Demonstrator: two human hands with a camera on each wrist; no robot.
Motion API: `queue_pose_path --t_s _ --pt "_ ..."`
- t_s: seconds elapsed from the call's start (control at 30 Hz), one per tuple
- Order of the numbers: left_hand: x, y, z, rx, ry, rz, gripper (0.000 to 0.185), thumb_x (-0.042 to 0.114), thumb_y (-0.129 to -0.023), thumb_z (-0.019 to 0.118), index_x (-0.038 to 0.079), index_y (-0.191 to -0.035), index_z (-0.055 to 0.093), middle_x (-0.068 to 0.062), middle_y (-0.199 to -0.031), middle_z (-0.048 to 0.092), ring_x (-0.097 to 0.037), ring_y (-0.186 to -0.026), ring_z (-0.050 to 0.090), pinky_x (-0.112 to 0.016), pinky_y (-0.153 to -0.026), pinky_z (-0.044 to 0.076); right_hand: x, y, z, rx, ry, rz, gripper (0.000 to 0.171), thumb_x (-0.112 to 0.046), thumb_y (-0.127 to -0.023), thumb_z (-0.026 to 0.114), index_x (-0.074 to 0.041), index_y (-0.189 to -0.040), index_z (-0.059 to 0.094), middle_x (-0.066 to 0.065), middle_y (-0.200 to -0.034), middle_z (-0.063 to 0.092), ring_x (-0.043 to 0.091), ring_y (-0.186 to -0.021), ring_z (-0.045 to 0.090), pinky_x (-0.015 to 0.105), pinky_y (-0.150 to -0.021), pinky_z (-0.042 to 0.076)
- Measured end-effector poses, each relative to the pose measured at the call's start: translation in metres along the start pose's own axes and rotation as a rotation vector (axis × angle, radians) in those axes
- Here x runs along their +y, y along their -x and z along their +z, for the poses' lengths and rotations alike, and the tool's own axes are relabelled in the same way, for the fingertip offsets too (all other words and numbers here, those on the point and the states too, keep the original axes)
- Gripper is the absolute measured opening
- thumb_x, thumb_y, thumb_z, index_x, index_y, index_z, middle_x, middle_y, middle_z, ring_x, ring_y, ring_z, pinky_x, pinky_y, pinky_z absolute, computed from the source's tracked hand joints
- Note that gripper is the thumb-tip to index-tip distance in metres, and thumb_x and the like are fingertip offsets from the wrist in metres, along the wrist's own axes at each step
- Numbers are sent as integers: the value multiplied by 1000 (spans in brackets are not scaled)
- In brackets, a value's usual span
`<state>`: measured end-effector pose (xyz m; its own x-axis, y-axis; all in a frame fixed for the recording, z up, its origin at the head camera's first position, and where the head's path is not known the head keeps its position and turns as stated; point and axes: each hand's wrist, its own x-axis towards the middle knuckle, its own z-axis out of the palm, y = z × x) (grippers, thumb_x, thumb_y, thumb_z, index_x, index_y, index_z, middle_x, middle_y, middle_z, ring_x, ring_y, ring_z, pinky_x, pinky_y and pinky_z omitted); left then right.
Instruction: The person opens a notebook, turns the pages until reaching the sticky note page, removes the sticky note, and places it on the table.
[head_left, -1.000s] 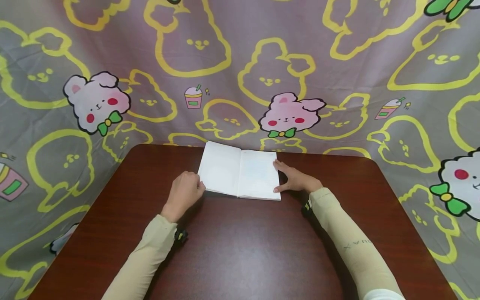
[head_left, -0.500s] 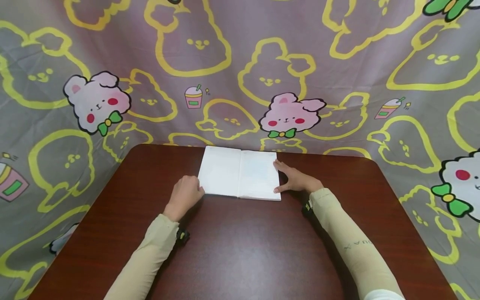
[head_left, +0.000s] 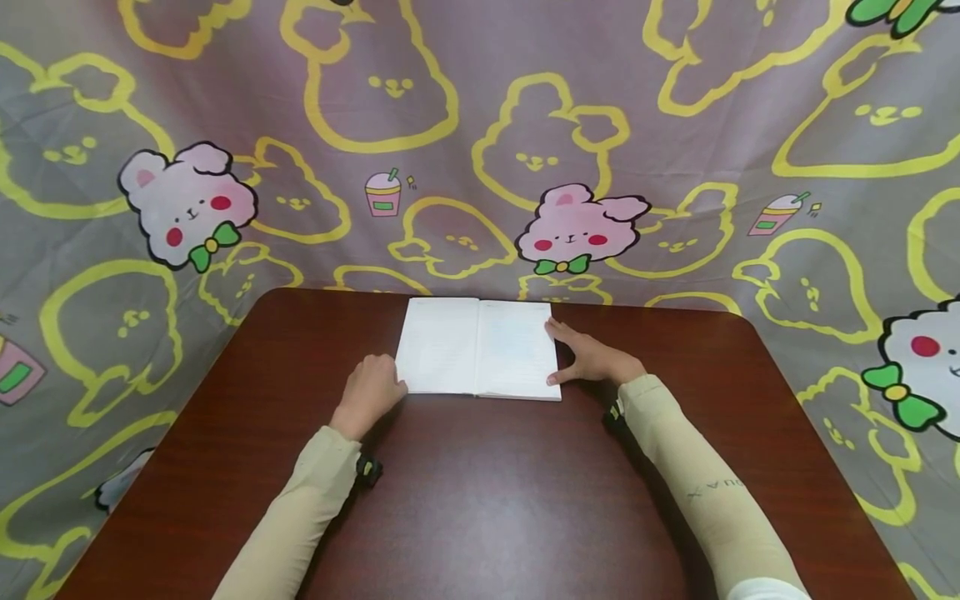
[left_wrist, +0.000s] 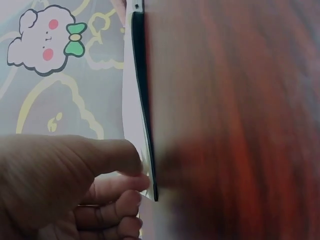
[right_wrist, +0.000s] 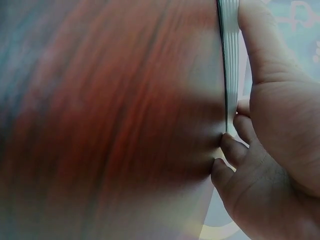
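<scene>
A white book (head_left: 480, 346) lies open and flat on the far middle of the dark wooden table (head_left: 480, 500). My left hand (head_left: 371, 387) is at the book's near-left corner. In the left wrist view its thumb (left_wrist: 117, 155) lies on top of the thin left edge (left_wrist: 142, 100) and its fingers curl beneath it. My right hand (head_left: 596, 360) spans the book's right edge, index finger at the far corner and thumb at the near one. In the right wrist view, the right hand (right_wrist: 270, 125) has its curled fingers against the stacked page edges (right_wrist: 230, 60).
A grey cloth backdrop (head_left: 480, 125) printed with yellow outlines and pink bunnies hangs right behind the table's far edge and wraps both sides. Both forearms in beige sleeves rest over the table's near half.
The left side of the book, slightly raised a second ago, now lies flat. My left hand dropped a little with it. The right hand stayed put.
</scene>
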<state>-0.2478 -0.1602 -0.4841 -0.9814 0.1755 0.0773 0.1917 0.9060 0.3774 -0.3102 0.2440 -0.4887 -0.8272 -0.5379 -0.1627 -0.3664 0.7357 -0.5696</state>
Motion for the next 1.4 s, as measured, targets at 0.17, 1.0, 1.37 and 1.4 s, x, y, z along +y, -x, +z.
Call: queue_pose_path --t_s 0.17,1.0,1.37,1.4 --pt "3 2 -3 17 -13 -31 28 6 -86 68 2 -61 56 -5 -56 44 -19 -53 41 -32 -47 36 0 -1 0 -1 0 -7 119 -43 -79 87 -2 -163 12 18 -171 6 37 -158 5 57 -125 16" --pt "58 -59 27 -146 -202 360 57 40 -109 43 6 -155 41 -21 -166 24 -39 -153 24 -58 -122 25 -3 3 1 6 -9 -11 117 -37 -80 87 -1 -162 13 18 -170 7 37 -158 5 57 -124 16" --pt "63 -74 30 -177 -241 347 58 40 -110 38 10 -160 32 -16 -168 19 -39 -155 18 -59 -123 19 0 0 -1 -8 -6 -3 117 -40 -80 87 -2 -163 12 18 -171 7 36 -158 5 57 -124 16" --pt "63 -74 30 -177 -241 346 58 40 -110 38 11 -160 32 -16 -168 19 -39 -155 18 -59 -124 19 0 0 -1 -7 -6 0 118 -40 -80 87 -3 -163 12 17 -171 8 35 -158 5 57 -124 16"
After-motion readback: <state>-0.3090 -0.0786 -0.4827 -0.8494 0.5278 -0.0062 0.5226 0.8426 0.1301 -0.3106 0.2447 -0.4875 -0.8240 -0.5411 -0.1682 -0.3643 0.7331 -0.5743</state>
